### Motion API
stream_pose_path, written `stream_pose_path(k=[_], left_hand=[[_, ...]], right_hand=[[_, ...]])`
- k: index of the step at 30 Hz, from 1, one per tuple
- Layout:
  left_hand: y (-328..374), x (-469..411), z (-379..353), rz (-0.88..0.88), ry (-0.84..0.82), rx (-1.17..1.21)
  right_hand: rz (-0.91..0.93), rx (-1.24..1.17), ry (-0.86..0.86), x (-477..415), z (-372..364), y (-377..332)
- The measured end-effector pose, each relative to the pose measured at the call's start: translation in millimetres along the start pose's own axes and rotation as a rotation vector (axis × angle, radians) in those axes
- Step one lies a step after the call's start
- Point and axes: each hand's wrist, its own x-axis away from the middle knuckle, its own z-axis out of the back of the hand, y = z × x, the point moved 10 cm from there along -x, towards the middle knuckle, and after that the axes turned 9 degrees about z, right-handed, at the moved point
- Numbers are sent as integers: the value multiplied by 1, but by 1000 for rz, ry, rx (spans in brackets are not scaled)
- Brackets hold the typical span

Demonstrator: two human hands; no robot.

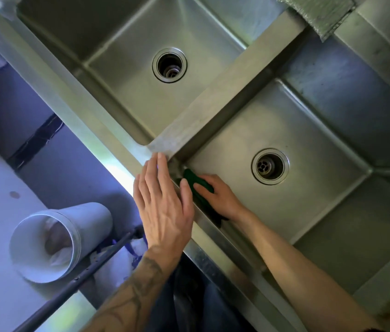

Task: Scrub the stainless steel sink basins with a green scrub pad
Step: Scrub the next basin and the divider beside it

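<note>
Near-left corner of the right basin: a dark green scrub pad [197, 182] lies against the steel where the basin floor meets the front wall, just below the end of the divider.
Right hand [218, 195]: lies on the pad and covers most of it; its fingers [200, 186] are bent over the pad and grip it against the corner. The thumb is hidden. The bare forearm reaches in over the front rim.
Right stainless steel basin [309, 224]: rectangular and dull grey, with a round chrome drain [270, 166] in the middle of its floor, near the hand but apart from it.
Left hand [162, 204]: rests flat on the sink's front rim [107, 130] where the divider joins it. The fingers are straight and close together, with the thumb set apart along the basin's edge, just beside the pad. The forearm is tattooed.
Flat steel divider [213, 99]: separates the two basins; its surface looks scuffed and paler.
Left stainless steel basin [129, 75]: has its own round open drain [169, 64].
Far rim: a grey-green cloth [318, 13] lies draped at the divider's far end.
Below the sink front: a white cylinder with an open end [52, 240] lies on its side, beside a dark thin rod [88, 271].
</note>
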Motion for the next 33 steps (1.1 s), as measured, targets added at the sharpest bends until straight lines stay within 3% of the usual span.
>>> stream_pose_path(k=[4,9,15,18,22,27,33], left_hand=[[-1,4,-2,29,63,-8],[0,6,-3,-5,93,-33],[2,6,1,-11,106,-39],[3,5,2,-4,112,-41],[5,6,4,-13,119,-51],[5,8,5,-11,112,-55],[5,8,9,10,116,-26]], right_hand=[[-46,102,11,6,-1,15],[45,-26,65,31,0,-2],[-123,119,-32,17,-1,25],[17,39,50,33,3,-1],[69,-45,26,46,3,-11],[-112,134,-76,39,5,26],[61,-51,37,71,11,-5]])
